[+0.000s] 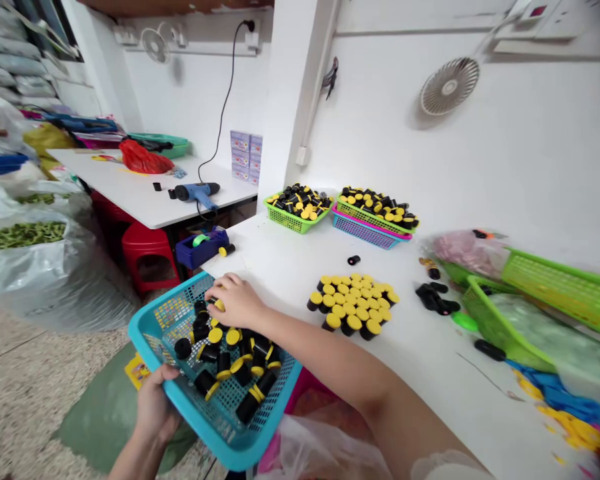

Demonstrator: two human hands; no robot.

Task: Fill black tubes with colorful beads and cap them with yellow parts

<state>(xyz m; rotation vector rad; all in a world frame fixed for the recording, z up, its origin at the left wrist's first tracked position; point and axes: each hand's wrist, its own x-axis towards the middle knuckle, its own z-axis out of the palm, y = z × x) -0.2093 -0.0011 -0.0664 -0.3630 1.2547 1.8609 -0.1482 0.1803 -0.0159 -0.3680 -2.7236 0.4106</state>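
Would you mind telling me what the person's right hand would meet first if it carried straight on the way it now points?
Most likely the far rim of the turquoise plastic basket, just beyond the right hand's fingers, though depth is hard to judge here and the hand might pass above it.

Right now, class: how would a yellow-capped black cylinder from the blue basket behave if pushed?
Likely stiff: the black cylinder with a yellow cap holds its round shape. On its side it would probably roll when pushed; on end it seems steadier, like the upright group on the white table.
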